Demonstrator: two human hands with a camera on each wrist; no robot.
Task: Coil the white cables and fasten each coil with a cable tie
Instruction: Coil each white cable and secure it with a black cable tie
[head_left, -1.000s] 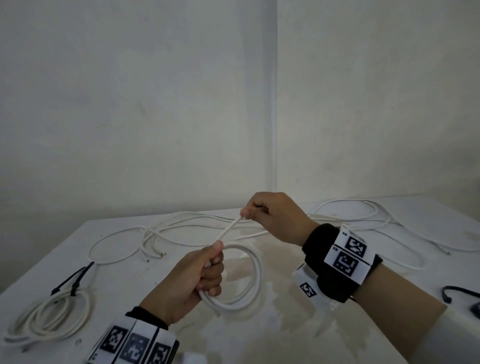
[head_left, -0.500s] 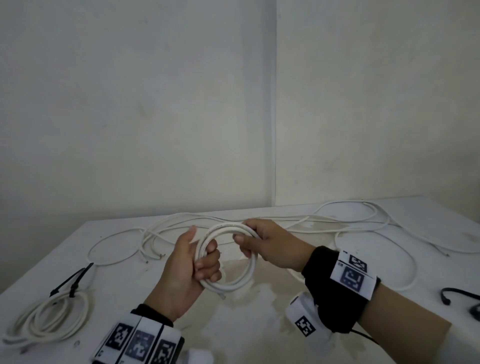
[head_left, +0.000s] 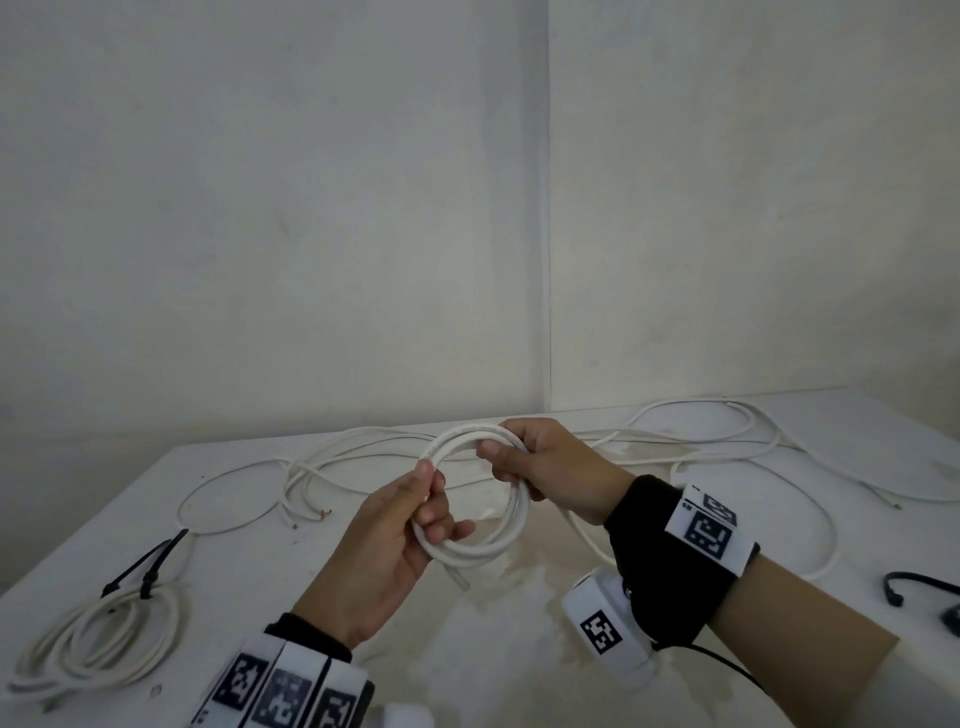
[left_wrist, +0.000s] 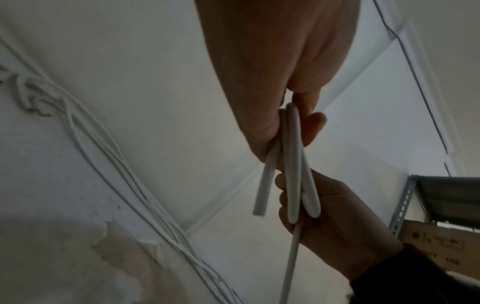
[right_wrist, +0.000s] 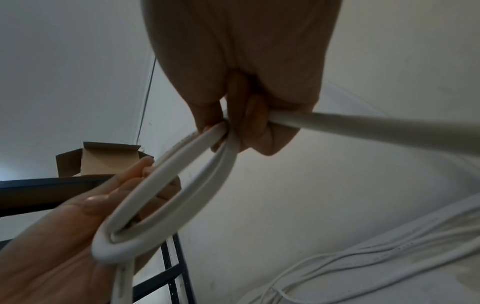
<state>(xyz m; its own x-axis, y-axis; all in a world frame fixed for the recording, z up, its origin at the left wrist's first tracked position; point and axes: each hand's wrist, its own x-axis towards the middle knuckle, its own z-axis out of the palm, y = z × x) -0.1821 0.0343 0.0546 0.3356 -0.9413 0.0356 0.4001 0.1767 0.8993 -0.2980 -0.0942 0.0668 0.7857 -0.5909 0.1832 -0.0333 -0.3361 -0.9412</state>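
A: What's biggest here?
B: The white worktop (head_left: 322, 613), set in a corner of pale walls. Loose white cables (head_left: 717, 452) sprawl across its far side.

A: And nearer?
B: At the left edge lies a finished coil (head_left: 98, 639), bound by a black cable tie (head_left: 148, 566). Another black cable tie (head_left: 904, 584) lies at the right edge, well apart from it.

A: Where's the cable being worked on?
B: Held above the worktop's middle as a small round coil (head_left: 475, 545), a couple of turns thick.

A: What's the left hand's grip?
B: The left hand (head_left: 384, 551) is wrapped round the coil's near-left side, fingers curled through the loop and thumb on top.

A: The right?
B: The right hand (head_left: 550, 467) pinches the coil's top right, fingers closed on it. In the right wrist view a strand (right_wrist: 376, 127) runs out from that grip.
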